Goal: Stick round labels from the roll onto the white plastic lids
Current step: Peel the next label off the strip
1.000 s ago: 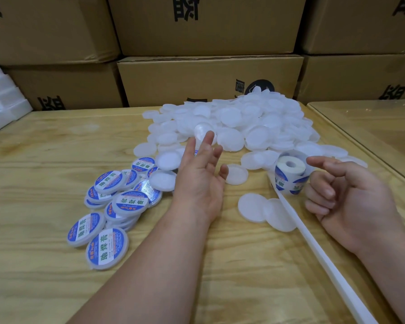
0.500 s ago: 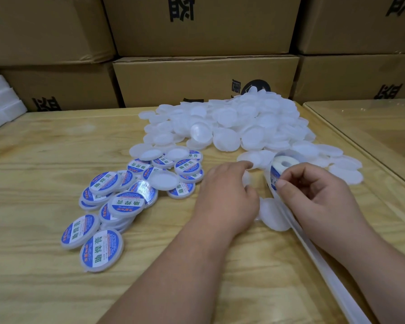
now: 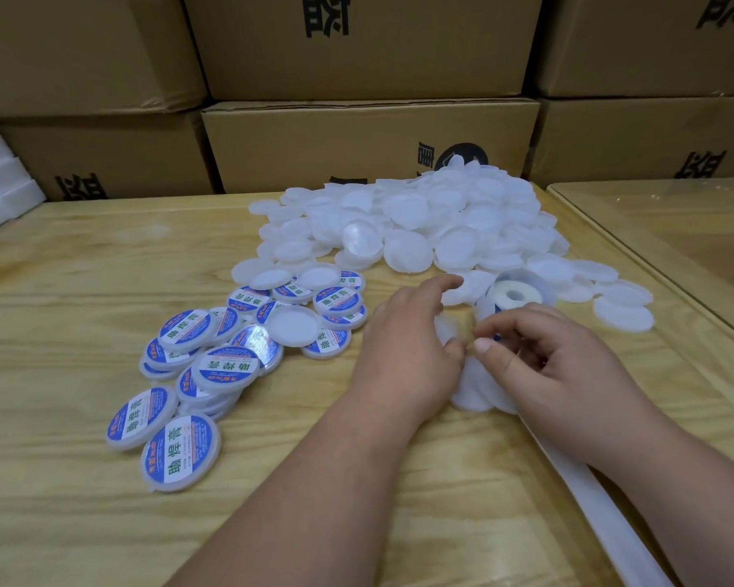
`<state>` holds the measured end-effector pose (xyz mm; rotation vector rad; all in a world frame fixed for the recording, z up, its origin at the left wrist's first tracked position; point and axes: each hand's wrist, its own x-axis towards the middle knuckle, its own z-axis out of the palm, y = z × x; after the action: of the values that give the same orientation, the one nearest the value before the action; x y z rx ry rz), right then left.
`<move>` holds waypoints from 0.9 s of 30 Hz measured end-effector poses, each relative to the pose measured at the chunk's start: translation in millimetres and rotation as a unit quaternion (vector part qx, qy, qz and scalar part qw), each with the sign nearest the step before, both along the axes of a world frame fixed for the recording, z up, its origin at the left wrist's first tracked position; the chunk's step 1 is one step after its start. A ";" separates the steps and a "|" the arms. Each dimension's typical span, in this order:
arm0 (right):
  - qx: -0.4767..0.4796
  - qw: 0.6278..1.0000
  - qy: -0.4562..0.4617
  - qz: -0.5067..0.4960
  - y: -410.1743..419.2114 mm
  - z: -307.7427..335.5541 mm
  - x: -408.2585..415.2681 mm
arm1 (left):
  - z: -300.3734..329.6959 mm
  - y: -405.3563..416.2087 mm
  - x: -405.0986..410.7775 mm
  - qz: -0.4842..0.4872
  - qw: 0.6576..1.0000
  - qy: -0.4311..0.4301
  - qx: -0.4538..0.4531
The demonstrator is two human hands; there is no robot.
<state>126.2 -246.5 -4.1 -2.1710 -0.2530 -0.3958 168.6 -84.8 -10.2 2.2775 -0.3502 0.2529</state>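
Observation:
A heap of blank white plastic lids fills the middle and far right of the wooden table. The label roll stands at the heap's near edge. My left hand grips a blank lid between thumb and fingers, its index finger stretched toward the heap. My right hand sits just in front of the roll and pinches a label, of which only a blue speck shows at my fingertips, right beside the lid. More blank lids lie under both hands. Labelled lids are spread to the left.
The empty white backing strip trails from the roll to the bottom right corner. Stacked cardboard boxes wall off the back of the table. White foam blocks sit at the far left. A second table adjoins on the right.
My left hand came down from an open raised pose and closed on a blank lid. My right hand went to the roll, then drew back toward the lid pinching a label.

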 end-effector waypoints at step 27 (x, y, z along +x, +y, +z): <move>0.082 0.994 0.046 -0.053 1.0 1.4 1.7 | 11.9 -2.2 -6.3 -0.066 0.956 -0.026 -0.284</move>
<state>128.0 -245.5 -2.7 -2.0399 -0.0529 -0.3624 162.3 -87.0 1.7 1.6767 -0.3957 0.3006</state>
